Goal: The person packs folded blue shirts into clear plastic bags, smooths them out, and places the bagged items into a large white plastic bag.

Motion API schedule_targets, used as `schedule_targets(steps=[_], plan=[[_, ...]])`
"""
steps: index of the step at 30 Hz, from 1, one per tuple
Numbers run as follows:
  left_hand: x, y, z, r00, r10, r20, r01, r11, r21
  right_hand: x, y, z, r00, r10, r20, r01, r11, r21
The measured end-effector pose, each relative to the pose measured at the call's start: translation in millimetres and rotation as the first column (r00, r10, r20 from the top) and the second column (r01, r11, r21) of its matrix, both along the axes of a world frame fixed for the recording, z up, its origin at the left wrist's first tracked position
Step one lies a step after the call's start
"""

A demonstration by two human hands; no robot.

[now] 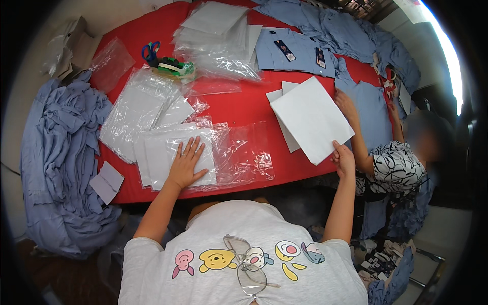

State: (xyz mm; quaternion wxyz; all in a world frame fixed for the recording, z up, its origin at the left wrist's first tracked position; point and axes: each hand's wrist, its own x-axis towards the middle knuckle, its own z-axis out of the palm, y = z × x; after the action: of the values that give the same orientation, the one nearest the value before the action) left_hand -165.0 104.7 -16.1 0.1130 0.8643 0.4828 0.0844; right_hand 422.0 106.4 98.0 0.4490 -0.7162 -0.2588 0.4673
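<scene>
My left hand [186,166] lies flat with spread fingers on a white sheet [160,147] among clear plastic bags at the table's near edge. The open part of a clear bag [244,155] stretches to the right of it. A white paper or card sheet [312,119] is pinched at its near right corner by my right hand [344,158]. That sheet is tilted over other white sheets [287,124] on the red table. Another person's hand [346,108] is close to the sheet's right edge.
Bagged white sheets [137,101] pile up on the red table [223,104]. Blue scissors [151,52] and a green tape dispenser [175,67] stand behind them. Folded blue shirts with tags [295,51] lie far right. Blue garments [63,168] heap left, beside a notebook [108,182].
</scene>
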Motion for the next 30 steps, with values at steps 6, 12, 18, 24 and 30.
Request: schedule_targets(steps=[6,12,18,24,30], plan=[[44,-1,25,0.996,-0.061,0.071,0.063,0.998,-0.025,-73,5,-73,0.976,0.019,0.217,0.028,0.977,-0.212],[114,8,8,0.987,-0.147,0.07,0.151,0.987,-0.06,-194,-38,-115,0.732,0.213,0.647,-0.265,0.964,-0.018],[119,11,7,0.987,-0.154,0.045,0.156,0.986,-0.056,-217,-17,-92,0.697,0.42,0.582,-0.328,0.908,-0.262],[120,10,-1,0.991,-0.11,0.08,0.115,0.992,-0.054,-240,-23,-60,0.402,0.21,0.891,-0.625,0.775,0.1],[118,11,-4,0.972,0.099,0.213,-0.086,0.994,-0.069,-259,-37,-86,0.149,0.249,0.957,-0.82,0.572,-0.021]])
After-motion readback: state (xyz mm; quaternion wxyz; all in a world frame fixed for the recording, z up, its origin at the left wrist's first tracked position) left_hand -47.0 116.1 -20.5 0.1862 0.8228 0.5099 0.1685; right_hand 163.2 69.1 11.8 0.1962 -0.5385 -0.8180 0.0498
